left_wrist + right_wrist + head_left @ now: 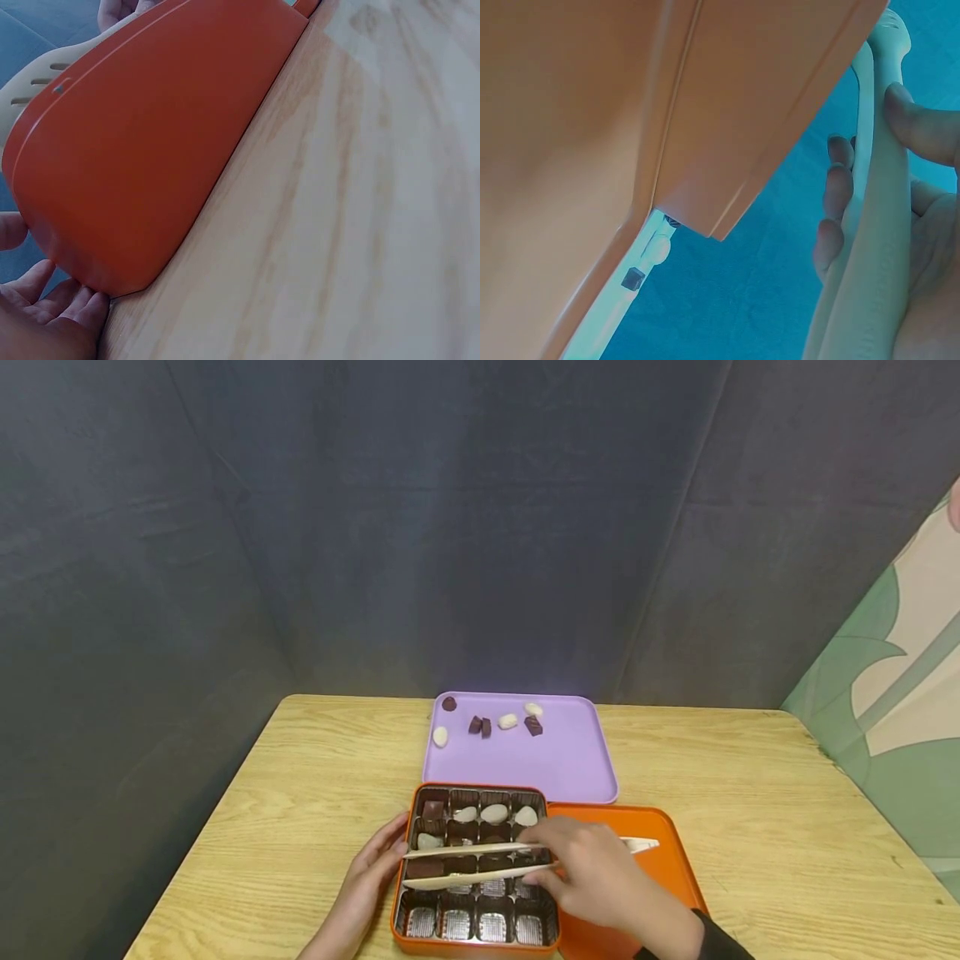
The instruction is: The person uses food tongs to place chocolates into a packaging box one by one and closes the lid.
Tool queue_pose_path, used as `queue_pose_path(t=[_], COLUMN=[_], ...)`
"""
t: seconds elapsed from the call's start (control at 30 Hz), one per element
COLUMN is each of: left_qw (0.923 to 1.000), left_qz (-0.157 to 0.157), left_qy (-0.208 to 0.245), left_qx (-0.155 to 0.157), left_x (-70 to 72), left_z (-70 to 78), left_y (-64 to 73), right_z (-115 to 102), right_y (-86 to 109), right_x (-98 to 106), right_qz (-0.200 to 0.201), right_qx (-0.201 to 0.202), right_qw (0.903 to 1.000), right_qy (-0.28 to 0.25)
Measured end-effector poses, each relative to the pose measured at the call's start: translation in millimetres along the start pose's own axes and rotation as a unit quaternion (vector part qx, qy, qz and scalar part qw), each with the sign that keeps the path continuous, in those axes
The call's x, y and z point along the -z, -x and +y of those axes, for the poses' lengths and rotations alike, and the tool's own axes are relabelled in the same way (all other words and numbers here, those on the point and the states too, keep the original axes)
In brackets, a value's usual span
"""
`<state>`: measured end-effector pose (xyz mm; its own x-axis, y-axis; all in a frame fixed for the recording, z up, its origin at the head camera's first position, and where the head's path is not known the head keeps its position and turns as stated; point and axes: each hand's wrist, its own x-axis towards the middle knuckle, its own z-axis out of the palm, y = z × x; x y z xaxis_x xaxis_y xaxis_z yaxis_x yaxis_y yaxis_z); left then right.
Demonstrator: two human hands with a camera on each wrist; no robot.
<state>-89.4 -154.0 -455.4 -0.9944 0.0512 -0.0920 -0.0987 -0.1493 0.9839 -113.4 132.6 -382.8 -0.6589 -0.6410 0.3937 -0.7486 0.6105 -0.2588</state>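
Observation:
My right hand [600,868] grips a pair of cream plastic tongs [877,225], thumb on one arm and fingers on the other. The tongs reach left across an orange box [551,918] with a dark divided insert. Their slotted ends lie near the box's left side, with a brown chocolate [426,868] between them in this view. Other compartments hold white pieces, such as an oval one [494,814], and a dark square chocolate [433,811]. My left hand [367,872] rests against the box's left wall, its fingertips touching the lower corner in the left wrist view. The right hand hides some compartments.
Behind the box, a purple tray [577,760] bears several dark and white chocolates toward its back left. An orange lid [663,860] lies right of the box, partly under the right arm. The wooden table [315,777] ends at a dark curtain [450,527].

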Motion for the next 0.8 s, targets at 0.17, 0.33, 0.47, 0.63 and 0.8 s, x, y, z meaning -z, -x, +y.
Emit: queue_pose_path(t=[0.17,0.33,0.47,0.63,0.8], left_qw=[1.0,1.0,1.0,1.0,0.9999], left_qz=[0.005,0.006,0.006,0.004,0.009], left_qy=[0.003,-0.002,-0.002,-0.001,-0.002], left_qx=[-0.006,-0.002,0.004,0.005,0.007], left_x=[-1.2,-1.3,-1.3,-1.5,-0.9], left_z=[-0.4,-0.8,-1.2,-1.2,-1.0], left_y=[-0.3,-0.3,-0.4,0.0,0.5], right_z=[1.1,1.7,2.6,4.1,7.6], right_y=[-0.1,-0.6,0.1,-0.6,-8.0], right_x=[-1.6,-1.9,-2.9,-4.4,-3.5], right_qz=[0.0,-0.003,-0.013,-0.018,-0.004], right_qx=[-0.007,-0.015,-0.02,-0.023,-0.031], right_qw=[1.0,0.9999,0.9997,0.9996,0.9994], right_qy=[-0.007,-0.006,0.0,0.001,-0.014])
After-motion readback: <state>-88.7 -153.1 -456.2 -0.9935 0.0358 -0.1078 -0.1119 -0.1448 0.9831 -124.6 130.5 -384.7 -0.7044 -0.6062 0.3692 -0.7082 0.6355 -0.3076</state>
